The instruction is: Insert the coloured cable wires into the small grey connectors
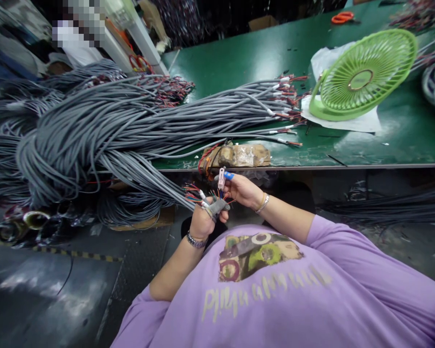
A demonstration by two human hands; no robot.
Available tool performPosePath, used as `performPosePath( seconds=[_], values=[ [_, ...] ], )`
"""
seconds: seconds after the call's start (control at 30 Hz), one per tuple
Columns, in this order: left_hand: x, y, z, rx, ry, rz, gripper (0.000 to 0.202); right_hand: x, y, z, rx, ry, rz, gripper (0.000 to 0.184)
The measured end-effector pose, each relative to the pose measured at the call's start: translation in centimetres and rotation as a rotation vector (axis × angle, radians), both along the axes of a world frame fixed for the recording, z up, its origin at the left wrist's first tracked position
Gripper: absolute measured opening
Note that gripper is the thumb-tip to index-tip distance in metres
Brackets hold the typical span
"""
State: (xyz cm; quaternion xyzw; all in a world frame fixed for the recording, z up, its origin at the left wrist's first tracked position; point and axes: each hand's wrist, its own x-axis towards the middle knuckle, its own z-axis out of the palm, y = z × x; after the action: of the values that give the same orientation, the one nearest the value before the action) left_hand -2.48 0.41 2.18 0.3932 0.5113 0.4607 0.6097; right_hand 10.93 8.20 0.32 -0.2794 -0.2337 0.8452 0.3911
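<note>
My left hand [205,220], with grey covering on its thumb or fingers, is closed around the end of a grey cable whose thin coloured wires [217,194] fan out. More grey cables [155,179] run from the bench down to that hand. Just right of it, my right hand [242,189] has blue tape round a fingertip and pinches a small pale pink tool [221,179], perhaps a wire stripper or clip, held upright close to the wires. Exactly how the tool meets the wires is too small to make out.
A large bundle of grey cables [130,116] lies across the green bench [246,63]. A wooden block [246,154] with wires sits at its front edge. To the right stands a green fan [362,79]; orange-handled scissors [342,18] lie behind. Coiled cables [130,208] rest below.
</note>
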Motion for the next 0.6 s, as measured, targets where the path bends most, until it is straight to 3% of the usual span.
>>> performPosePath(
  seconds=[0.17,0.33,0.5,0.6],
  values=[
    [-0.2,0.6,-0.2,-0.012,-0.024,0.003,0.031,-0.3,-0.3,-0.5,0.097,-0.048,-0.096,0.041],
    [-0.2,1.0,-0.1,-0.017,-0.044,-0.002,0.031,-0.6,-0.4,-0.8,0.244,-0.228,-0.335,0.051],
    [0.1,1.2,0.2,-0.057,-0.034,0.009,0.033,-1.0,-0.1,-0.6,0.110,-0.056,-0.064,0.055],
    [0.2,1.3,0.1,-0.063,-0.014,0.016,0.033,-1.2,0.0,-0.2,0.023,0.005,-0.039,0.054]
  ],
)
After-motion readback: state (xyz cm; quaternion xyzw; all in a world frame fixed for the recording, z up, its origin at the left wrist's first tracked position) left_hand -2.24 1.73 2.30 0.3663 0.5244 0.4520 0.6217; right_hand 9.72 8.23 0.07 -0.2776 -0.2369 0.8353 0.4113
